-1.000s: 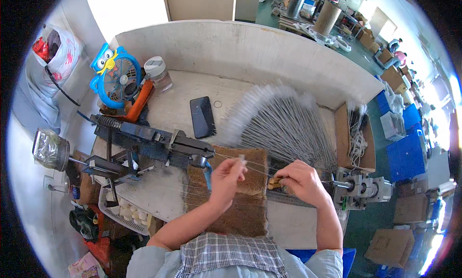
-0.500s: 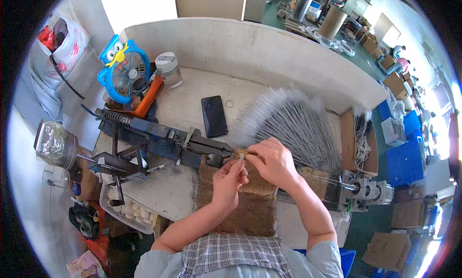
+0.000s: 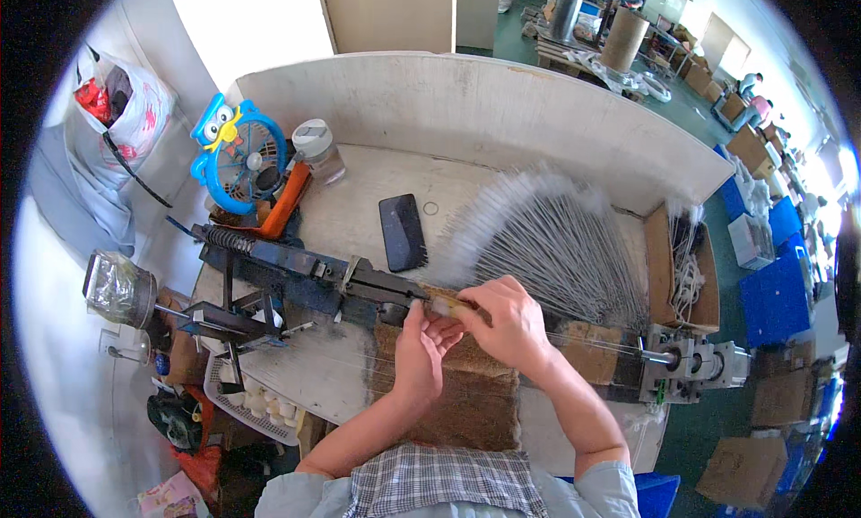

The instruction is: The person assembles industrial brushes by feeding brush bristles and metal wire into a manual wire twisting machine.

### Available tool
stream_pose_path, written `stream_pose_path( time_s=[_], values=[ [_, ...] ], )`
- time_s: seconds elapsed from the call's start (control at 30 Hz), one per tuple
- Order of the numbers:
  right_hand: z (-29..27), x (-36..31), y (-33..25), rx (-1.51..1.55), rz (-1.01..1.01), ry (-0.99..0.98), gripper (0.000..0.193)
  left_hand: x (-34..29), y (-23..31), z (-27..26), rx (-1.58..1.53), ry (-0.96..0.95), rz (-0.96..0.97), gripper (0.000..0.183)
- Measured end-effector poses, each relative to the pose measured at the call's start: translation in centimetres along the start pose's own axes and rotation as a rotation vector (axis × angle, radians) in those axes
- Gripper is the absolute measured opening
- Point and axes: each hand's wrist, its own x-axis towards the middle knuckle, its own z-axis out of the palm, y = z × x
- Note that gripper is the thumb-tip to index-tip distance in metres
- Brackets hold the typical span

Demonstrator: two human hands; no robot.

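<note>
My right hand [image 3: 509, 322] is closed in a pinch around a small yellowish piece [image 3: 443, 305], whose kind I cannot make out, at the right end of a long black metal fixture [image 3: 386, 285]. Just left of it, my left hand [image 3: 423, 349] is open, thumb up and fingers loosely curled, close below the fixture's end. Thin wires [image 3: 596, 343] stretch from near my right wrist to a metal chuck [image 3: 664, 357] on the right. Behind my right hand lies a fanned pile of thin wire brushes [image 3: 560, 240] with white bristle ends.
A dark phone [image 3: 402, 234], a lidded clear jar [image 3: 318, 150] and a blue fan [image 3: 242, 164] stand or lie behind the fixture. Brown cloth [image 3: 466, 401] covers the front edge. A cardboard box [image 3: 686, 285] sits right; a white basket [image 3: 251, 401] is lower left.
My left hand's pinch at the fixture's end has opened, its fingers now apart and slightly lower left. My right hand keeps its pinch. The whole view has shifted slightly downward.
</note>
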Motion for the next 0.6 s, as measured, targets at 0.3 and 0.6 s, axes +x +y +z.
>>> stream_pose_path(
  time_s=[0.3, 0.6],
  values=[
    [1.6, 0.2, -1.3, -0.231, -0.086, 0.133, 0.028, 0.1, -0.9, 0.4, -0.215, 0.055, 0.078, 0.028],
    [0.8, -0.5, -1.0, -0.240, -0.209, 0.140, 0.024, 0.0, -1.2, 0.3, -0.233, -0.002, 0.113, 0.011]
  ],
)
